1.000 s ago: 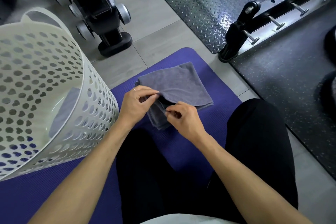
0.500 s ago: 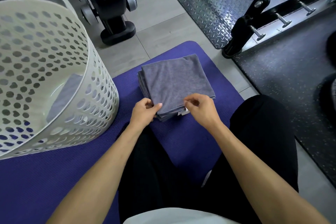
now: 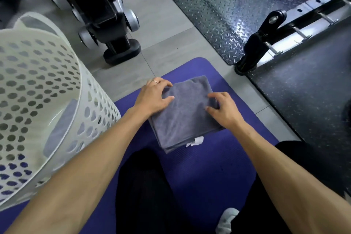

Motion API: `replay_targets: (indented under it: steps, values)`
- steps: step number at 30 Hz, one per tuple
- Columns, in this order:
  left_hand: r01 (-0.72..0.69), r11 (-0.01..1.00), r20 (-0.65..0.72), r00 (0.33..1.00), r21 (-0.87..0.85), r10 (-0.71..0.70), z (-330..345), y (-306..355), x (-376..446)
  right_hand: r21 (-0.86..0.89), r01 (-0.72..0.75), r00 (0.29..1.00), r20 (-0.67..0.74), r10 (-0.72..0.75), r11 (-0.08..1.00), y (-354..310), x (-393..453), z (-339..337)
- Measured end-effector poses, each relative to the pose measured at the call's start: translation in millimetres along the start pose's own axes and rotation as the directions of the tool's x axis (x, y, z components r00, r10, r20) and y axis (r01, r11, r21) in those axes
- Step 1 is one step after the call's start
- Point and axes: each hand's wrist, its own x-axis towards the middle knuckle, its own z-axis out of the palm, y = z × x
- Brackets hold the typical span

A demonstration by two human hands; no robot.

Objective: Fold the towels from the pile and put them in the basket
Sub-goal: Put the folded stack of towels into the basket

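A folded grey towel (image 3: 184, 119) lies on the purple mat (image 3: 218, 157) in front of my crossed legs, a white label (image 3: 197, 141) poking out at its near edge. My left hand (image 3: 153, 97) curls its fingers over the towel's far left edge, thumb on top. My right hand (image 3: 223, 108) grips the right edge, with fabric bunched between thumb and fingers. The white perforated basket (image 3: 38, 81) stands at the left, and a grey towel (image 3: 58, 119) shows inside it.
A black dumbbell rack (image 3: 106, 21) stands on the grey tiles beyond the basket. Black diamond-plate flooring (image 3: 209, 5) and a black machine frame (image 3: 266, 40) lie at the far right, with a dark rubber floor (image 3: 313, 91) to the right of the mat.
Both hands have moved from the towel's near edge up to its left and right sides. The lifted top layer seen a second ago now lies flat.
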Motion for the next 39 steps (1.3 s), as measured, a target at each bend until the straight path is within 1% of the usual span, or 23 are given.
replay_targets:
  steps: [2, 3, 5, 7, 8, 10, 13, 15, 16, 18, 20, 22, 24, 27, 30, 33, 36, 39]
  values:
    - [0.036, 0.998, 0.173, 0.984, 0.050, -0.045, 2.2, 1.8, 27.0, 0.029, -0.004, 0.999, 0.032, 0.003, 1.000, 5.9, 1.3, 4.5]
    - [0.075, 0.996, 0.256, 0.963, 0.050, -0.086, 3.9, 3.2, 38.8, 0.036, 0.001, 0.999, 0.044, -0.003, 0.999, 8.4, 2.1, 6.4]
    - [0.146, 0.988, 0.413, 0.899, 0.041, -0.149, 10.2, 4.4, 58.4, 0.021, 0.022, 0.997, 0.079, -0.024, 1.000, 13.5, 4.7, 9.8]
    - [0.160, 0.986, 0.495, 0.854, 0.044, -0.160, 17.1, 3.4, 66.5, 0.009, 0.035, 0.994, 0.103, -0.036, 0.999, 18.3, 6.6, 11.7]
    - [0.141, 0.989, 0.502, 0.852, 0.052, -0.148, 20.2, 1.9, 65.7, 0.014, 0.038, 0.994, 0.101, -0.039, 0.999, 20.4, 7.7, 12.1]
    - [0.065, 0.993, 0.458, 0.883, 0.103, -0.105, 23.9, -1.8, 55.9, 0.044, 0.048, 0.994, 0.098, -0.052, 0.998, 22.7, 10.0, 12.3]
    - [-0.074, 0.967, 0.294, 0.956, 0.242, 0.000, 30.0, -3.3, 25.9, 0.091, 0.096, 0.989, 0.104, -0.106, 0.991, 22.8, 12.9, 14.3]
    - [-0.154, 0.942, 0.216, 0.972, 0.299, 0.090, 35.7, -4.1, 5.9, 0.084, 0.155, 0.979, 0.122, -0.165, 0.984, 23.8, 13.2, 16.1]
    - [-0.176, 0.938, 0.204, 0.972, 0.298, 0.117, 36.2, -5.0, 0.2, 0.074, 0.187, 0.972, 0.133, -0.195, 0.980, 25.1, 13.0, 17.0]
    - [-0.175, 0.956, 0.243, 0.963, 0.234, 0.117, 28.9, -4.8, -0.4, 0.060, 0.225, 0.962, 0.147, -0.232, 0.972, 28.2, 12.1, 18.7]
    - [-0.164, 0.971, 0.343, 0.934, 0.176, 0.095, 18.4, -4.3, 13.3, 0.060, 0.247, 0.957, 0.142, -0.253, 0.967, 31.1, 12.1, 21.3]
    - [-0.242, 0.949, 0.439, 0.889, 0.205, 0.132, 11.8, -2.3, 29.8, 0.057, 0.260, 0.955, 0.135, -0.265, 0.964, 35.4, 12.9, 25.6]
    - [-0.349, 0.901, 0.507, 0.842, 0.256, 0.182, 11.4, -3.0, 39.2, 0.044, 0.248, 0.957, 0.146, -0.252, 0.968, 42.4, 13.9, 28.5]
    - [-0.444, 0.860, 0.585, 0.778, 0.251, 0.230, 9.3, -13.0, 36.8, 0.024, 0.199, 0.957, 0.210, -0.200, 0.980, 52.5, 16.6, 27.7]
    - [-0.430, 0.867, 0.626, 0.755, 0.250, 0.194, 3.6, -24.0, 29.4, 0.011, 0.162, 0.955, 0.250, -0.160, 0.987, 53.7, 18.9, 26.8]
    - [-0.322, 0.901, 0.608, 0.789, 0.292, 0.085, 7.3, -29.2, 31.5, 0.054, 0.169, 0.952, 0.251, -0.177, 0.984, 47.3, 17.6, 28.3]
    - [-0.202, 0.952, 0.585, 0.810, 0.229, 0.031, 14.1, -28.5, 35.0, 0.113, 0.169, 0.948, 0.251, -0.193, 0.979, 42.9, 14.7, 30.7]
    - [-0.154, 0.976, 0.566, 0.823, 0.152, 0.042, 19.7, -26.1, 34.7, 0.138, 0.108, 0.944, 0.295, -0.145, 0.985, 43.0, 15.3, 30.3]
